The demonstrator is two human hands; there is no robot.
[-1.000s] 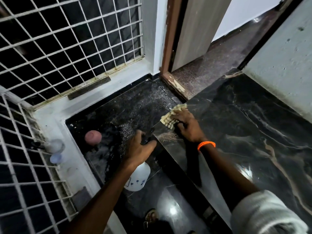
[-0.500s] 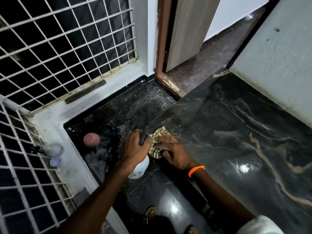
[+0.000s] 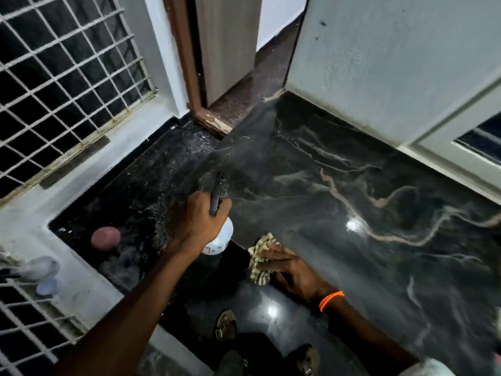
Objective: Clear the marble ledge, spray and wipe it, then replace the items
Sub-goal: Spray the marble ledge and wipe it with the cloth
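Observation:
The black marble ledge with pale veins fills the right half of the head view. My right hand presses a checked cloth against the ledge's near left edge. My left hand grips a white spray bottle by its dark trigger head, just left of the ledge edge and above the cloth. The bottle's body is mostly hidden under my hand.
A lower dark floor speckled with droplets lies left of the ledge, with a pinkish round object on it. White window grilles line the left. Pale bottles sit on the white sill. A door frame stands behind. My sandalled feet are below.
My right hand has dragged the cloth along the ledge's left edge toward me, from the far end to the near corner. My left hand with the bottle has shifted slightly forward.

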